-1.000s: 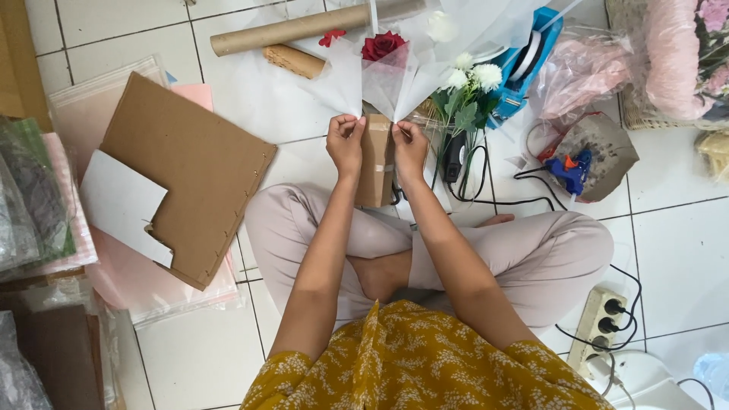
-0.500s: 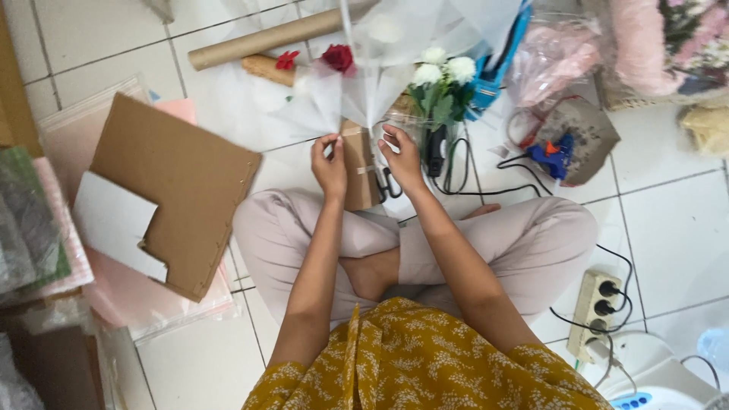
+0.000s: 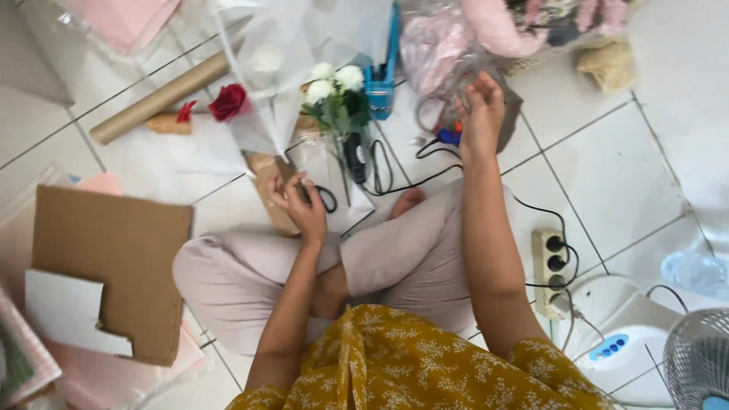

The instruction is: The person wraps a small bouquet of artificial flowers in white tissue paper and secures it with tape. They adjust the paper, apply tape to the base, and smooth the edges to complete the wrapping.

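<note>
Bright even daylight, soft shadows, slight blur

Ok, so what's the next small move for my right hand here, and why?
Probably lower the right hand onto the orange and blue tool beneath it. That hand hovers open above the tool, while the left hand pins the brown paper wrap of the bouquet against the floor.
</note>
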